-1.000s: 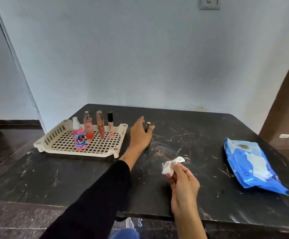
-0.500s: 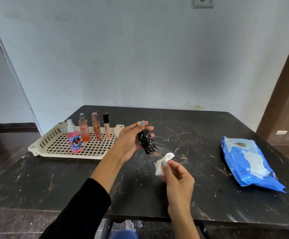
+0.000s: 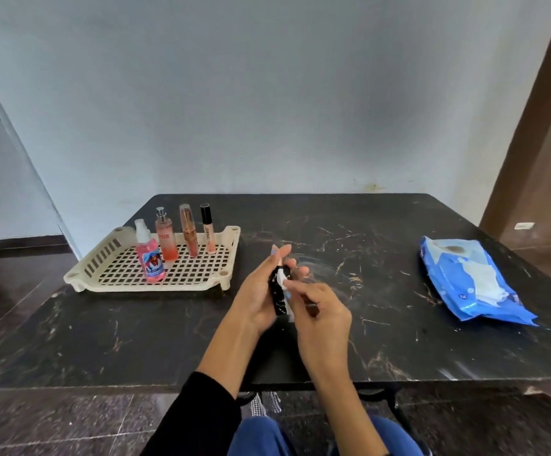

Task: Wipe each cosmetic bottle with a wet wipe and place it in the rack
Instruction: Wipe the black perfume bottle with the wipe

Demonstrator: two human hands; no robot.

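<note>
Nearest the camera, over the front half of the dark marbled table [image 3: 136, 337], the two hands meet on the job in hand. The left hand [image 3: 261, 294] has its fingers curled round a small black bottle [image 3: 279, 296], holding it roughly upright just above the tabletop, while the right hand [image 3: 320, 307] pinches a white wet wipe [image 3: 282, 282] against the bottle's side, so this looks like the wiping step for that bottle. Much of the bottle is covered by both hands, and its cap and lower end are hard to make out; how much of the wipe is folded into the right palm cannot be told. As a judgement, the risk lies in the grip: a damp, smooth bottle could slip from the left fingers and drop onto the hard table, or the small wipe could miss the covered faces unless the bottle is turned. Farther off to the left sits the cream lattice rack [image 3: 103, 258], with four bottles standing upright in it: a pink spray bottle [image 3: 150, 261], a peach mist bottle [image 3: 166, 240], a copper-toned tube [image 3: 189, 232] and a lip gloss [image 3: 207, 230]. They stand close together, so setting the black one among them carelessly might knock a slim one over. Far right lies the blue wipes pack [image 3: 471, 281], its flap hard to read. A wall fitting at the top is cut off.
</note>
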